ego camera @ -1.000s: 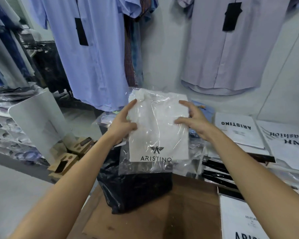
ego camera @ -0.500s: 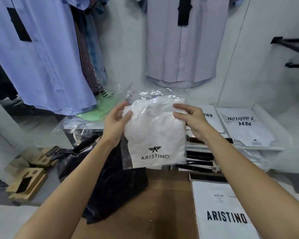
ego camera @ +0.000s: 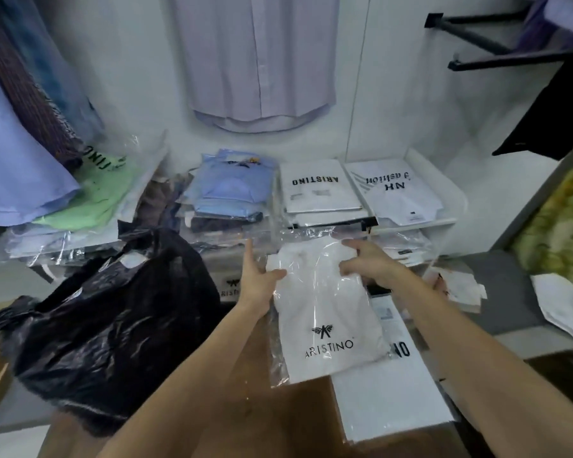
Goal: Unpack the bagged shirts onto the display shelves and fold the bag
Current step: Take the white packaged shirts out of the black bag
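A white folded shirt in a clear plastic sleeve (ego camera: 325,312), printed ARISTINO, is held up in front of me. My left hand (ego camera: 257,279) grips its upper left edge, thumb on the front. My right hand (ego camera: 368,264) grips its upper right edge with curled fingers. The black plastic bag (ego camera: 113,312) lies crumpled and open at the left on the brown surface. Behind it the white display shelf (ego camera: 437,180) carries stacks of packed shirts: blue ones (ego camera: 229,186), a white ARISTINO pack (ego camera: 318,186) and a white pack with black lettering (ego camera: 394,190).
A green packed shirt (ego camera: 93,193) lies on the shelf's left end under hanging blue shirts. A lilac shirt (ego camera: 262,61) hangs on the wall. Another white ARISTINO pack (ego camera: 391,391) lies on the brown surface (ego camera: 278,418) below my right arm. Crumpled paper (ego camera: 457,285) lies at the right.
The view swung right and down. Both hands carried the sleeved white shirt lower and rightward, over the pack on the brown surface. The black bag now sits further left.
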